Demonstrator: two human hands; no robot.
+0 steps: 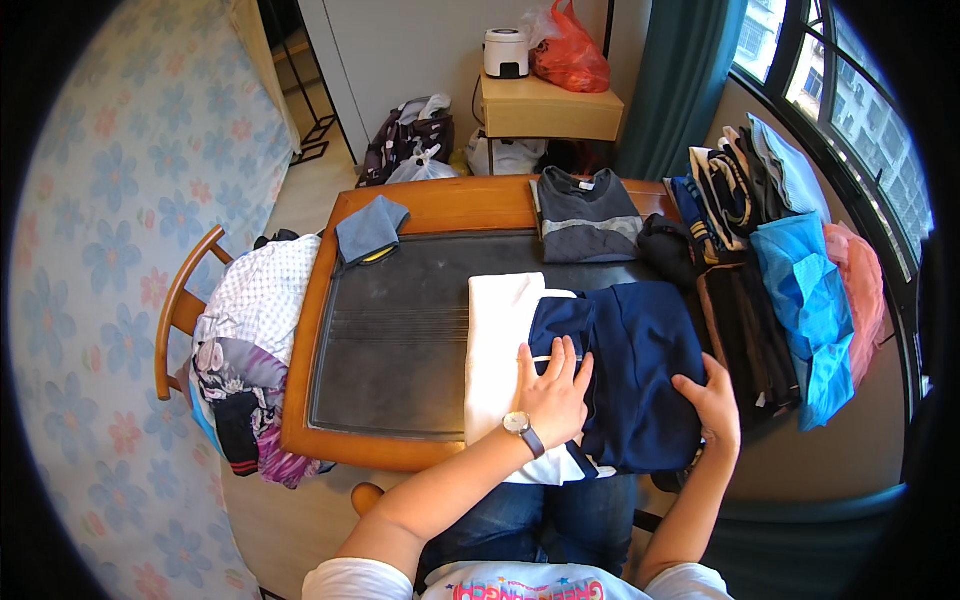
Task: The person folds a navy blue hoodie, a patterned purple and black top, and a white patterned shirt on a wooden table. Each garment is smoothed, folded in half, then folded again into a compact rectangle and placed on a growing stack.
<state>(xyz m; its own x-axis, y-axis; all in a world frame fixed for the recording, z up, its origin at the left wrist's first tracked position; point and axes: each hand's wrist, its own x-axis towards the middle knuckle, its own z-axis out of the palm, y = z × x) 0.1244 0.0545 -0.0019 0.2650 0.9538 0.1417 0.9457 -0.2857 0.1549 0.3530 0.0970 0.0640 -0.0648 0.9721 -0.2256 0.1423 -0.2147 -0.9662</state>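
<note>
A white and navy garment [637, 352], partly folded, lies at the near right of the wooden table [375, 450]. My left hand [555, 397], with a wristwatch on, rests flat on its middle with the fingers spread, where white and navy cloth meet. At the garment's right edge my right hand [709, 401] grips the navy cloth between thumb and fingers. Behind it lies a folded dark grey T-shirt [589, 214] with a lighter band. A folded blue-grey cloth [371, 229] sits at the table's far left corner.
Stacked folded clothes [720, 195], a bright blue garment [806, 300] and a pink one [859, 292] stand at the right by the window. Clothes [262, 300] are heaped on a wooden chair [184, 307] at the left. Beyond the table, a small cabinet [555, 112] holds a white rice cooker [506, 52].
</note>
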